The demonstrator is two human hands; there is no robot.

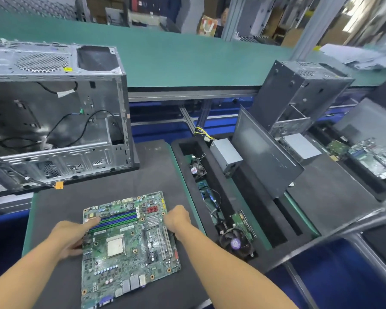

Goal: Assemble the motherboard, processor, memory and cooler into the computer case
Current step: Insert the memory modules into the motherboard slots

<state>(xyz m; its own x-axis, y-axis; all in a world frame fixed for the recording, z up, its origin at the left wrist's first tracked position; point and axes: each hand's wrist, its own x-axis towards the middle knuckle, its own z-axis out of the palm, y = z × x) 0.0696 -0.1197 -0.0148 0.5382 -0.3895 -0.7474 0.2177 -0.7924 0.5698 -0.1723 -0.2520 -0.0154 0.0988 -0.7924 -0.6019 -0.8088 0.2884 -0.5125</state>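
Left hand (69,238) flat on board's (125,253) nine-o'clock edge, right hand (177,218) gripping three o'clock; lift level by edges toward case (54,112).

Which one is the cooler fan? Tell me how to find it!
Find the green motherboard on the dark mat, then look right to the long black foam tray. The cooler sits in its nearest slot. It is the big round fan with a purple middle; the smaller fan farther along has a red one.
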